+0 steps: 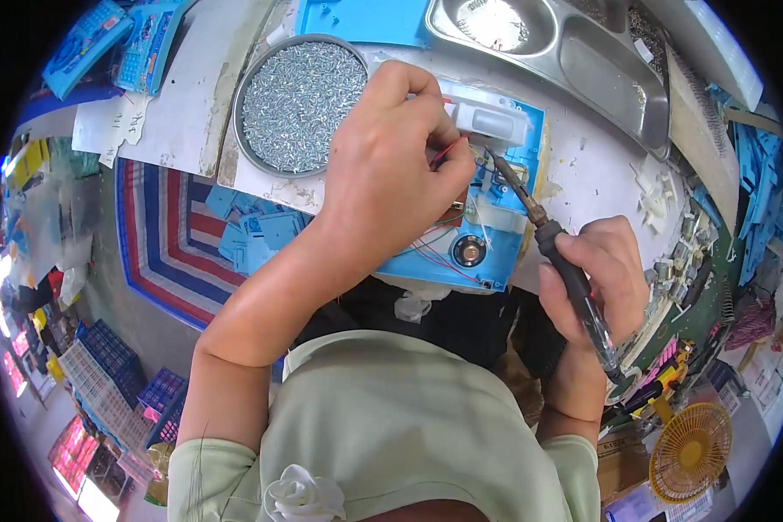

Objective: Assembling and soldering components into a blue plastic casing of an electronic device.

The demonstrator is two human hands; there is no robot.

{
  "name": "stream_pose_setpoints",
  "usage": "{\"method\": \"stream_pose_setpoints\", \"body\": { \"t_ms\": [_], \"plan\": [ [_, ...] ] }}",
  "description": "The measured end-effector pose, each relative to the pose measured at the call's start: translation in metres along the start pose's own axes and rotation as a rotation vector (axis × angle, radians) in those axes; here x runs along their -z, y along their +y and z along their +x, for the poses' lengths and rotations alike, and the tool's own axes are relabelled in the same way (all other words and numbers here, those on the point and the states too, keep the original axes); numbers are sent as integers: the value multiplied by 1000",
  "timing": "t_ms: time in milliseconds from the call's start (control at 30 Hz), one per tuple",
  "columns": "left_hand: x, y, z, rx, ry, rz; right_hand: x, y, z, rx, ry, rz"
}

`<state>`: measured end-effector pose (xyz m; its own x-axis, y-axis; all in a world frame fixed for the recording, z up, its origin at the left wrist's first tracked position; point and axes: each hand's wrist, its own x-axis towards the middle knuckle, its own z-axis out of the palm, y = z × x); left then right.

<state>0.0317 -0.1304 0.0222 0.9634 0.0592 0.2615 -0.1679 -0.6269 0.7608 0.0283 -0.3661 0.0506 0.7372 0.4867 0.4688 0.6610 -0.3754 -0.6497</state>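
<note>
Both hands busy: my left hand pinches red wires on the blue housing, while my right hand grips the soldering iron, its tip angled up-left toward them.

hands 2 — soldering iron 1 — screw bowl 1 — steel tray 1

Your left hand reaches forward on a bare, outstretched forearm, back of the hand up, fingers curled down and pinched together at their tips. Your right hand sits nearer your body, wrist bent, fingers wrapped in a closed fist, thumb lying along the top.
</note>
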Motion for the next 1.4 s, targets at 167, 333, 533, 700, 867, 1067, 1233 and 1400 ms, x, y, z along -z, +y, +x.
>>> {"method": "stream_pose_setpoints", "body": {
  "t_ms": [167, 333, 533, 700, 867, 1067, 1233, 1400],
  "plan": [
    [1, -2, -1, -17, -2, -2, -1, 1, 2, 0, -10, -7],
    [2, -1, -1, 7, -23, -30, -1, 0, 3, 5, -16, -8],
    [2, 0, -2, 56, -41, -76, -2, 1, 3, 10, -16, -5],
    [3, -1, 0, -60, 3, 22, -4, 2, 5, 22, -16, -8],
    [2, 0, -1, -13, -1, 6, -8, 5, 8, 34, -11, -11],
    [0, -2, 0, -51, 16, 31, -9, 6, 10, 50, -11, -4],
    [-1, -2, -1, 12, 0, -6, -9, 6, 10, 53, -4, -2],
    [-1, -5, 1, -89, 42, 19, -9, 6, 11, 45, -3, 9]
  ]
}}
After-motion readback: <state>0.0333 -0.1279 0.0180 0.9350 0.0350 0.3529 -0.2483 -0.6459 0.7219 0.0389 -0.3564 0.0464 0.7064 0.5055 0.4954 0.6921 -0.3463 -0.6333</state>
